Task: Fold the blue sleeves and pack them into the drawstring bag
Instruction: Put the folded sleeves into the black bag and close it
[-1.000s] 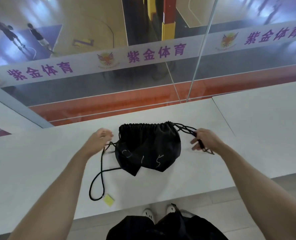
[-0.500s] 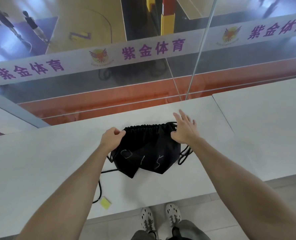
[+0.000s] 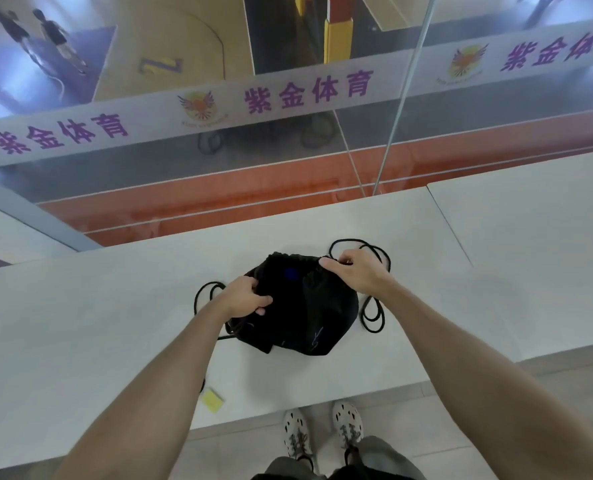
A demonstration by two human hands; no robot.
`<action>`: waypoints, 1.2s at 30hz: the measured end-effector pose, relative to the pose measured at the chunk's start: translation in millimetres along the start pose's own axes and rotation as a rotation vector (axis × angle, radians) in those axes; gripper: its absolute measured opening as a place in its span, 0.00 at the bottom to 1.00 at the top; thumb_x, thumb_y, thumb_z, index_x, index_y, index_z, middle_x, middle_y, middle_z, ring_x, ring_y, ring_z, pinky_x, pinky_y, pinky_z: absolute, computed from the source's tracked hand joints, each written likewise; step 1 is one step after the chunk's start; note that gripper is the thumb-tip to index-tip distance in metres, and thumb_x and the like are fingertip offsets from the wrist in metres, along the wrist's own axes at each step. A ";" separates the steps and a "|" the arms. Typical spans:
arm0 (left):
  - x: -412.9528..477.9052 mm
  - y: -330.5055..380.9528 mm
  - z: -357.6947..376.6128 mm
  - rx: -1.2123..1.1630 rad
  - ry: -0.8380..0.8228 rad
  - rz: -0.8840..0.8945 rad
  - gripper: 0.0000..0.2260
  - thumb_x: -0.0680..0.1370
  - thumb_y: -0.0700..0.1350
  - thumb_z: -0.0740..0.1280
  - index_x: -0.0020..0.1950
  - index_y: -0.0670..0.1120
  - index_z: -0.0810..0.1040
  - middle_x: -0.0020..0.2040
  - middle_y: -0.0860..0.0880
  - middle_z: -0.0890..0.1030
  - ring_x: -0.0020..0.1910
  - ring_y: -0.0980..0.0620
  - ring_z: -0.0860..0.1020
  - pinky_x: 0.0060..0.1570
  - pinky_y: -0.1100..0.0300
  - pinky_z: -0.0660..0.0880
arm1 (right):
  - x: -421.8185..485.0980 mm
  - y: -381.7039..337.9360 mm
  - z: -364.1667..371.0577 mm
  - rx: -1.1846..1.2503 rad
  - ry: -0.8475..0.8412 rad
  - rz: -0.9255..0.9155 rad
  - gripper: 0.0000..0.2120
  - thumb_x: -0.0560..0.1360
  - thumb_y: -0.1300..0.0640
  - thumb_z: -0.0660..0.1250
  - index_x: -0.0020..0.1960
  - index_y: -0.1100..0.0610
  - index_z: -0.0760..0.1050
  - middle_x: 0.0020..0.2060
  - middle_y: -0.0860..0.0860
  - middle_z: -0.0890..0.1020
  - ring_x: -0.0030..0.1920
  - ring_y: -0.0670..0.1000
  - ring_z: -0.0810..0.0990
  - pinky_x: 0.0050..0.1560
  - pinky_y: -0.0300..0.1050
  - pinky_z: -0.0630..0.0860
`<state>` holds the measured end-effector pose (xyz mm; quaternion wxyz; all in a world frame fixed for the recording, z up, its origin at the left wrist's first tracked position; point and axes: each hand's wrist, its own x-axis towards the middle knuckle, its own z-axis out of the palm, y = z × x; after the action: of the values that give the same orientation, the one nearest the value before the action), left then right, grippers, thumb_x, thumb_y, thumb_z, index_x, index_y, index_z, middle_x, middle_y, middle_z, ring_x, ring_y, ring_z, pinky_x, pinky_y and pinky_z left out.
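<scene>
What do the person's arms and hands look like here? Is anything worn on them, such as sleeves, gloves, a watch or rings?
Both arms are bare along all that shows, with no sleeve in view. The left hand and the right hand wear no gloves. No watch, bracelet or band shows on either wrist, and no ring shows on the fingers that can be seen. No markings show on the arms.

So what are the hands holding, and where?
Both grip the bag at its gathered mouth: left hand on the left edge, right hand on the right.
</scene>
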<state>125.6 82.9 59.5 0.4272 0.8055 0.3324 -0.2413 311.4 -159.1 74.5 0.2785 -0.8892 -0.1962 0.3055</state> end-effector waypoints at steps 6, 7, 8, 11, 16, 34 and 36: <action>-22.6 33.3 -26.5 -0.058 0.333 0.147 0.06 0.87 0.47 0.66 0.56 0.47 0.81 0.48 0.46 0.87 0.44 0.43 0.85 0.52 0.44 0.83 | -13.5 -35.0 -17.5 0.042 0.158 -0.167 0.24 0.85 0.45 0.63 0.37 0.59 0.68 0.30 0.50 0.71 0.31 0.52 0.70 0.36 0.48 0.69; -30.5 41.7 -39.4 -0.072 0.380 0.186 0.06 0.87 0.48 0.65 0.56 0.48 0.81 0.47 0.49 0.85 0.45 0.44 0.84 0.51 0.46 0.81 | -17.8 -44.6 -27.6 0.083 0.188 -0.199 0.24 0.86 0.46 0.63 0.38 0.61 0.69 0.30 0.51 0.71 0.31 0.51 0.70 0.36 0.48 0.68; -39.7 50.6 -53.2 -0.092 0.404 0.228 0.06 0.88 0.48 0.65 0.57 0.48 0.81 0.46 0.52 0.84 0.44 0.47 0.82 0.49 0.48 0.79 | -22.7 -55.0 -38.8 0.127 0.221 -0.233 0.23 0.87 0.48 0.63 0.38 0.61 0.68 0.30 0.50 0.70 0.31 0.51 0.69 0.36 0.48 0.67; -69.7 70.4 -94.7 -0.017 0.422 0.357 0.06 0.88 0.46 0.65 0.56 0.48 0.80 0.42 0.56 0.79 0.39 0.53 0.76 0.43 0.51 0.73 | -36.9 -82.8 -77.6 0.195 0.312 -0.308 0.22 0.86 0.47 0.64 0.38 0.60 0.72 0.28 0.48 0.71 0.30 0.51 0.71 0.35 0.52 0.72; -115.4 85.7 -147.8 0.314 0.623 0.467 0.09 0.87 0.52 0.65 0.57 0.48 0.80 0.51 0.51 0.77 0.53 0.45 0.81 0.55 0.48 0.78 | -57.9 -99.9 -132.3 0.206 0.419 -0.387 0.19 0.86 0.47 0.65 0.42 0.57 0.78 0.34 0.56 0.81 0.37 0.60 0.82 0.45 0.56 0.82; -118.3 38.7 -189.2 0.247 1.040 0.195 0.21 0.87 0.63 0.61 0.49 0.48 0.83 0.40 0.47 0.81 0.49 0.35 0.84 0.48 0.46 0.76 | -70.6 -24.9 -189.3 0.182 0.716 -0.055 0.23 0.77 0.51 0.69 0.31 0.61 0.64 0.27 0.52 0.64 0.31 0.54 0.62 0.35 0.50 0.63; -109.6 32.7 -176.8 0.213 0.967 0.165 0.24 0.87 0.64 0.60 0.45 0.49 0.84 0.40 0.48 0.83 0.49 0.35 0.85 0.48 0.47 0.77 | -73.6 -14.5 -182.4 0.217 0.716 -0.008 0.20 0.76 0.56 0.67 0.30 0.57 0.61 0.27 0.51 0.62 0.31 0.53 0.60 0.33 0.49 0.59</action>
<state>95.8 183.3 242.2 0.1570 0.8878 0.4012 0.1617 373.6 -254.7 235.4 0.4234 -0.9042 -0.0563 -0.0071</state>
